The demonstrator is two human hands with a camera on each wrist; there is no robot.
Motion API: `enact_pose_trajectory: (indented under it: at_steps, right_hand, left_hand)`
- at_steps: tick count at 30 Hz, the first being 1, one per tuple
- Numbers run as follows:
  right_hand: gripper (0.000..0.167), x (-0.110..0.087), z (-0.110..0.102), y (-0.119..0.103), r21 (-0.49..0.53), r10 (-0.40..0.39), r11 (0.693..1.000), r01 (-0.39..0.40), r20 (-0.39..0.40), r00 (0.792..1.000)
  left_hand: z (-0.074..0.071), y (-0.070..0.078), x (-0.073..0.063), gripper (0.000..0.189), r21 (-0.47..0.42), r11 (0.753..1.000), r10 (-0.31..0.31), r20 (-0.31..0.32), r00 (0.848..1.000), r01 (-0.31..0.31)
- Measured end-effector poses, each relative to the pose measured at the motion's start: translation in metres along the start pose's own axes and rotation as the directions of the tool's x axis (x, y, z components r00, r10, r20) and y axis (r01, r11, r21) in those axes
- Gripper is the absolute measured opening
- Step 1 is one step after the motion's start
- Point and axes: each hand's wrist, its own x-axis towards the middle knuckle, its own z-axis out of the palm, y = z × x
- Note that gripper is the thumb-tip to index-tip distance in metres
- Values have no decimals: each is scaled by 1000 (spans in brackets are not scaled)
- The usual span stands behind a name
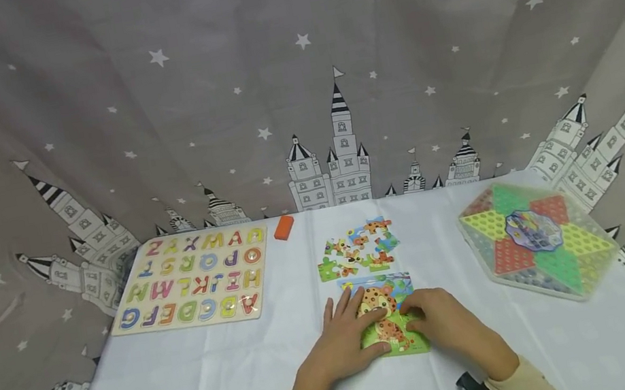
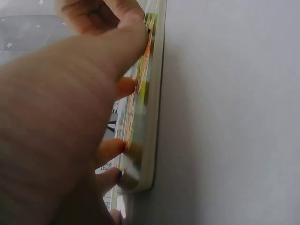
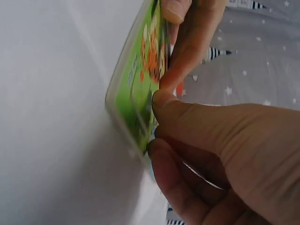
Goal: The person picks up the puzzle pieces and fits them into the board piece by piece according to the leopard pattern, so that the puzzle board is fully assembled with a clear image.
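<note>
In the head view a leopard picture puzzle (image 1: 392,282) lies on the table, with blue sky at its top and green grass below. My left hand (image 1: 345,338) rests over its left side with the fingers spread. At its right edge my right hand (image 1: 445,318) has thumb and fingers curled. In the right wrist view the thumb (image 3: 166,101) and fingertips pinch at a green puzzle piece (image 3: 140,105) by the corner of the pale-rimmed board. Behind the board lie several loose puzzle pieces (image 1: 354,258). The left wrist view shows the board's side edge (image 2: 152,136) beside the left fingers.
A wooden alphabet board (image 1: 190,281) with coloured letters lies at the left. An orange block (image 1: 283,228) sits near the table's back edge. On the right is a hexagonal Chinese checkers set (image 1: 537,240) under a clear cover. A grey castle-print curtain (image 1: 289,54) hangs behind.
</note>
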Motion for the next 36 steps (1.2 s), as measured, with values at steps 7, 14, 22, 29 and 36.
enact_pose_trajectory:
  at_steps: [7, 14, 22, 29, 36]
  right_hand:
    - [26, 1, -3, 17, -9, -46, 999, 46, 3, 999]
    - [19, 1, -4, 21, -27, -99, 995, 100, 23, 995]
    - [19, 1, -7, 18, -59, -83, 995, 84, 22, 996]
    - [19, 2, -7, 15, -58, -54, 997, 55, 32, 998]
    - [26, 3, -10, 14, -55, -55, 997, 59, 71, 996]
  left_hand:
    - [2, 7, 2, 57, 5, 1000, 19, -2, 1000, -19]
    - [2, 16, 0, 55, 79, 994, 75, 30, 997, -77]
    - [7, 25, 1, 58, 119, 988, 88, 82, 993, -98]
    - [6, 24, -2, 58, 61, 995, 74, 105, 992, -81]
    - [5, 22, 1, 59, 28, 995, 87, 111, 990, -91]
